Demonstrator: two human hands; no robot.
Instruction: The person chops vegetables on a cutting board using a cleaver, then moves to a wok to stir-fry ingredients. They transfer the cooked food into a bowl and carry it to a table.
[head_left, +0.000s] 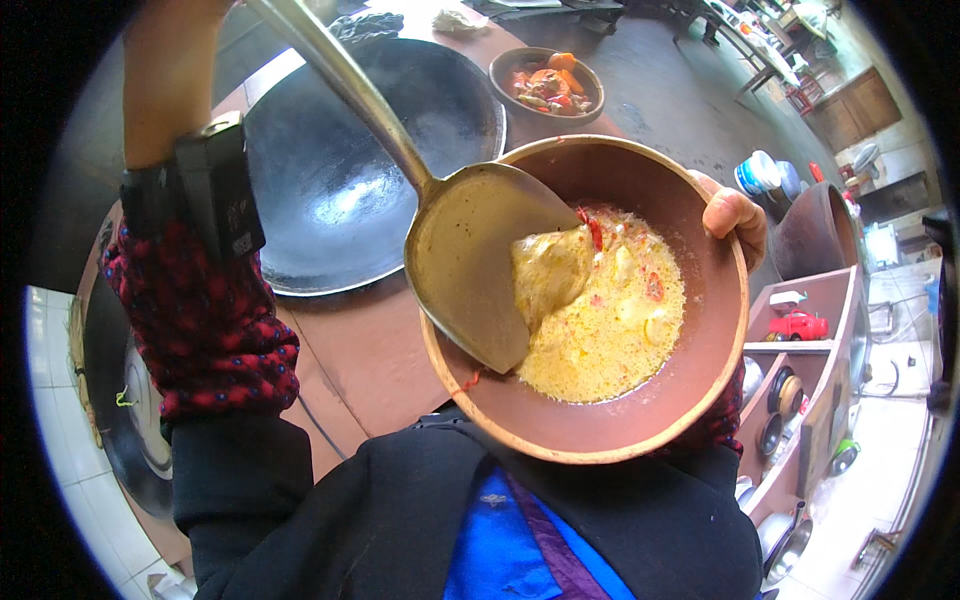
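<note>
My right hand (733, 219) grips the rim of a brown bowl (592, 439), thumb over the edge. The bowl is tipped towards me. In it lies a yellow, oily, frothy broth (607, 330) with pale pieces and bits of red chili. A metal wok spatula (472, 247) reaches over the bowl's left side, its blade wet and partly in front of the broth. Its handle (352, 90) runs out at the top edge beside my left forearm (169, 82). My left hand itself is out of view. Behind the bowl sits a dark wok (360, 150), holding only a wet sheen.
A smaller bowl (546, 112) with orange and red food pieces stands beyond the wok on the reddish-brown counter (360, 360). At the lower left is another dark pan (112, 360). Shelves (799, 360) with pans and a large brown vessel (810, 232) stand at right.
</note>
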